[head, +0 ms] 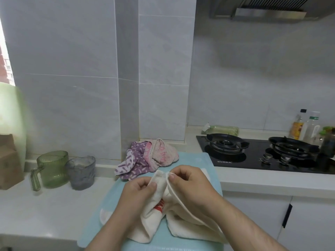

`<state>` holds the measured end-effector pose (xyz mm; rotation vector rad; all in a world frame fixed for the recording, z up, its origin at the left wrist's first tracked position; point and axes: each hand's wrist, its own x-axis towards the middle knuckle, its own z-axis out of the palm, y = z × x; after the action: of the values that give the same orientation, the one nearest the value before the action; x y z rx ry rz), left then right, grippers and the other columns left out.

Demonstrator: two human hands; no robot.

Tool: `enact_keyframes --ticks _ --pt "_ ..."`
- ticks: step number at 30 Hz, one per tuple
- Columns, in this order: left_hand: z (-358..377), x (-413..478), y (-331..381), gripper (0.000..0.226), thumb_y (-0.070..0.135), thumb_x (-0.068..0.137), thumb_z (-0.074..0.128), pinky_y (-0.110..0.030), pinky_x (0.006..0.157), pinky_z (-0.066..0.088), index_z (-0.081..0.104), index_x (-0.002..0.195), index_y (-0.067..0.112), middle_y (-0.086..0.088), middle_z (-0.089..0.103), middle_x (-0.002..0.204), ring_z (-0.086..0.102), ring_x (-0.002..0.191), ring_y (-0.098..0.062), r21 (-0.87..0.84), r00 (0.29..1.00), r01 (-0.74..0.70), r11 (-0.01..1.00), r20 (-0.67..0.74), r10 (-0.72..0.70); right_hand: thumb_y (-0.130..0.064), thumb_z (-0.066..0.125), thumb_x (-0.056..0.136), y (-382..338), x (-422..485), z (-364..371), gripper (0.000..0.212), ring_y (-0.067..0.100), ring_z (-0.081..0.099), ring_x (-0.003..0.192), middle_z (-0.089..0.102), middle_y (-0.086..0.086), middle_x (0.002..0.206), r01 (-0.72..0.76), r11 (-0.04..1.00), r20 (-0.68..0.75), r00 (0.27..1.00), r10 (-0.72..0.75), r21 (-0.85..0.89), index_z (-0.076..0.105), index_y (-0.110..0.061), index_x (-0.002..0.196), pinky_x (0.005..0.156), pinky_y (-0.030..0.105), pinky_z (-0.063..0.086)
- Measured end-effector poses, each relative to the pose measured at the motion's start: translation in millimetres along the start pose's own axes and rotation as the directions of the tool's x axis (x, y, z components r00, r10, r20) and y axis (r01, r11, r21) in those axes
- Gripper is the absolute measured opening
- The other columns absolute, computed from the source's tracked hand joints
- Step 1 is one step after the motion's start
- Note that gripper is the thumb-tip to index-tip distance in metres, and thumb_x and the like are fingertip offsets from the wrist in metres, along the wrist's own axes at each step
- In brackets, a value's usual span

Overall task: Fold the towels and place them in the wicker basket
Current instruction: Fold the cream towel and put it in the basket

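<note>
Fold on one towel seemingly just begun

Left hand [139, 187] and right hand [188, 180] each pinched an edge of the white towel [181, 225] at 6 o'clock on the blue mat [194, 158]. The purple towel [132, 163] and pink towel [163, 151] lay crumpled toward 12, unfolded. No basket showed.

A home kitchen: gas hob [262, 151] set in a white counter [36, 205], range hood [268, 9] above, tiled walls [72, 69].

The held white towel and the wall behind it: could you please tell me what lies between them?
In the head view, a crumpled purple towel and a pink towel lie heaped between the white towel and wall.
</note>
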<state>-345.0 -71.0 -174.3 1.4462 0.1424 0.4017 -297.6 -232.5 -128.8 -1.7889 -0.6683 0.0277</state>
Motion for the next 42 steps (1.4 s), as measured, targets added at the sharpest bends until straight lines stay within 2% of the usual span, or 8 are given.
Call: enact_keyframes --ticks 9,15,27,29,32,35,39,42 --pt "13 -19 3 0.028 0.002 0.093 0.055 -0.029 0.070 0.053 0.078 0.084 0.016 -0.013 0.075 0.086 0.068 0.078 -0.020 -0.024 0.997 -0.069 0.997 -0.029 0.069 -0.020 0.067 0.089 2 -3 18 0.015 0.003 0.053 0.062 0.061 -0.006 0.065 0.012 0.999 -0.114 0.993 -0.016 -0.037 0.068 -0.016 0.075 0.061 0.022 0.046" --pt "18 -28 10 0.024 0.013 0.093 0.058 -0.039 0.088 0.054 0.079 0.094 0.024 -0.009 0.076 0.097 0.071 0.096 -0.025 -0.066 0.991 -0.114 0.991 0.059 0.118 -0.023 0.069 0.086 5 0 20 0.015 0.003 0.052 0.060 0.060 -0.006 0.063 -0.004 0.997 -0.152 0.988 -0.007 -0.074 0.067 -0.017 0.072 0.060 0.022 0.045" --pt "12 -26 10 0.027 0.005 0.092 0.057 -0.034 0.082 0.053 0.079 0.094 0.020 -0.010 0.076 0.098 0.071 0.094 -0.023 -0.077 0.988 -0.122 0.990 0.083 0.128 -0.021 0.069 0.083 4 1 18 0.010 0.001 0.051 0.058 0.060 -0.007 0.063 0.016 0.994 -0.166 0.986 -0.034 -0.108 0.067 -0.021 0.074 0.059 0.022 0.045" --pt "12 -25 9 0.018 0.013 0.089 0.061 -0.038 0.078 0.051 0.079 0.091 0.013 -0.014 0.075 0.094 0.068 0.086 -0.026 -0.074 0.987 -0.122 0.990 0.099 0.129 -0.022 0.069 0.083 4 2 18 0.007 0.001 0.051 0.058 0.059 -0.008 0.063 0.014 0.994 -0.164 0.986 -0.031 -0.106 0.068 -0.026 0.077 0.061 0.023 0.046" --pt "11 -21 11 0.039 0.041 0.077 0.066 -0.041 0.070 0.044 0.074 0.084 0.003 -0.021 0.066 0.082 0.056 0.076 -0.025 -0.061 0.985 -0.153 0.986 0.070 0.157 -0.023 0.069 0.083 2 2 18 0.008 0.000 0.054 0.061 0.062 -0.009 0.067 0.018 0.990 -0.144 0.989 -0.038 -0.139 0.070 -0.029 0.079 0.063 0.021 0.047" --pt "10 -16 14 0.018 0.022 0.089 0.067 -0.037 0.073 0.049 0.078 0.081 0.011 -0.015 0.074 0.084 0.063 0.078 -0.020 -0.003 0.977 -0.212 0.977 0.034 0.212 -0.021 0.068 0.083 1 3 16 0.008 0.001 0.052 0.061 0.060 -0.009 0.066 0.031 0.998 -0.120 0.992 -0.039 -0.062 0.071 -0.027 0.079 0.062 0.022 0.046" --pt "10 -14 20 0.024 0.006 0.091 0.060 -0.022 0.058 0.047 0.078 0.076 0.011 -0.004 0.071 0.071 0.061 0.065 -0.010 0.006 0.974 -0.221 0.975 0.050 0.220 -0.022 0.072 0.082 2 9 8 0.012 -0.001 0.047 0.061 0.061 -0.012 0.079 0.080 0.988 -0.088 0.992 -0.092 -0.131 0.068 -0.031 0.075 0.063 0.015 0.039" --pt "10 -13 21 0.024 0.010 0.092 0.061 -0.023 0.059 0.046 0.078 0.075 0.014 -0.004 0.069 0.070 0.059 0.064 -0.010 0.038 0.970 -0.233 0.972 0.079 0.229 -0.018 0.073 0.084 1 10 1 0.014 -0.001 0.044 0.055 0.055 -0.019 0.061 0.089 0.987 -0.044 0.994 -0.095 -0.133 0.065 -0.025 0.075 0.056 0.012 0.036"
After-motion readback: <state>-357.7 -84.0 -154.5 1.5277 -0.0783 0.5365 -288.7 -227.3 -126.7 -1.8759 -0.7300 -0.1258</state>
